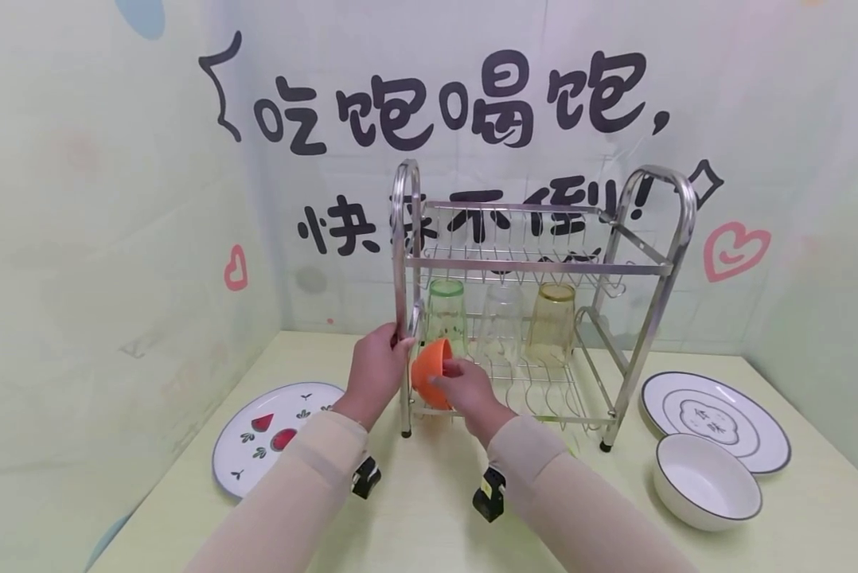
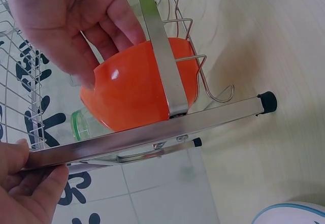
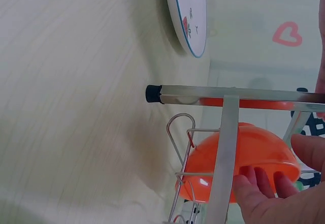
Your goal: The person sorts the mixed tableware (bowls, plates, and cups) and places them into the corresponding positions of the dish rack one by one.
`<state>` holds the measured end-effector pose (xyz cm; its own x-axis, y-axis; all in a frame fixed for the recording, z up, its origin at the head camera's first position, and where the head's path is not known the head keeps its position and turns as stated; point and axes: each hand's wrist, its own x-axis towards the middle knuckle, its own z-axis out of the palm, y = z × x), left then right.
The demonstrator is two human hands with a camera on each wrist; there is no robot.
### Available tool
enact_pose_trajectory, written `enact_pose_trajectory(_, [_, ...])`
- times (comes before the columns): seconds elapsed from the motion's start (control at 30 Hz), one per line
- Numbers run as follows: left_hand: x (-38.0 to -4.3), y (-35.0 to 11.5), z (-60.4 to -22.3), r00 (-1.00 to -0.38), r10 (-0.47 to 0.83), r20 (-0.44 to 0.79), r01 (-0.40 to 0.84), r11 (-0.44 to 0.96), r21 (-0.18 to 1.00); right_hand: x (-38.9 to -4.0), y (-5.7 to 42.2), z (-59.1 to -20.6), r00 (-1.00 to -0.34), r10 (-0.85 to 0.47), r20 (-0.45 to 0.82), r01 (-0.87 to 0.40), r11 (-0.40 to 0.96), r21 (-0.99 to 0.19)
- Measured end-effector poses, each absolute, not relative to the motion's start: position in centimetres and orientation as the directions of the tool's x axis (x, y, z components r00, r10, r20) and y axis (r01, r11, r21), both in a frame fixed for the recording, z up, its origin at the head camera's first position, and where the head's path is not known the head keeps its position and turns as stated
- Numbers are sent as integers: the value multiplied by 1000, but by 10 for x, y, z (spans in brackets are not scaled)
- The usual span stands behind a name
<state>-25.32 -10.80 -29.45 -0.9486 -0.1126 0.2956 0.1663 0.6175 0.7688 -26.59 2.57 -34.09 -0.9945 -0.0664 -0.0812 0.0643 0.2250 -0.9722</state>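
An orange bowl (image 1: 429, 374) stands tipped on its side at the left end of the dish rack's (image 1: 536, 269) lower shelf. My right hand (image 1: 466, 390) holds it by the rim, fingers inside and thumb outside, as the right wrist view shows. In the left wrist view the bowl (image 2: 132, 89) sits behind the rack's front bar, close to the left post. My left hand (image 1: 377, 370) grips that left upright post, thumb and fingers pinching the metal tube. Behind the bowl stands a green-rimmed glass (image 1: 446, 314), partly hidden by it.
A clear glass (image 1: 501, 322) and a yellow glass (image 1: 552, 322) stand on the lower shelf. Left of the rack lies a fruit-patterned plate (image 1: 239, 446), partly under my left sleeve. On the right, a white bowl (image 1: 708, 485) overlaps a dark-rimmed plate (image 1: 758, 422). Walls close in the back and sides.
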Motion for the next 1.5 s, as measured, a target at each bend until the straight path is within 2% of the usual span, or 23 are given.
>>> enact_pose_trajectory(0.3, [-253,-106,-296,-938,-115,326,192,612,768,-250,46,-334,-996,-72,-45,27,239,-971])
enact_pose_trajectory(0.47, [-251,-106,-297,-948,-124,294,173,577,798,-239,54,-331,-995,-83,-57,31,284,-958])
enact_pose_trajectory(0.83, [-246,-110,-305,-952,-138,274,145,585,798,-214,74,-320,-987,-152,58,-109,357,-928])
enact_pose_trajectory(1.27, [-225,-114,-311,-965,-139,221,80,648,757,-201,111,-316,-950,-249,190,-307,620,-722])
enact_pose_trajectory(1.5, [-216,-113,-318,-975,-130,181,52,658,751,-199,130,-322,-932,-267,246,-363,680,-637])
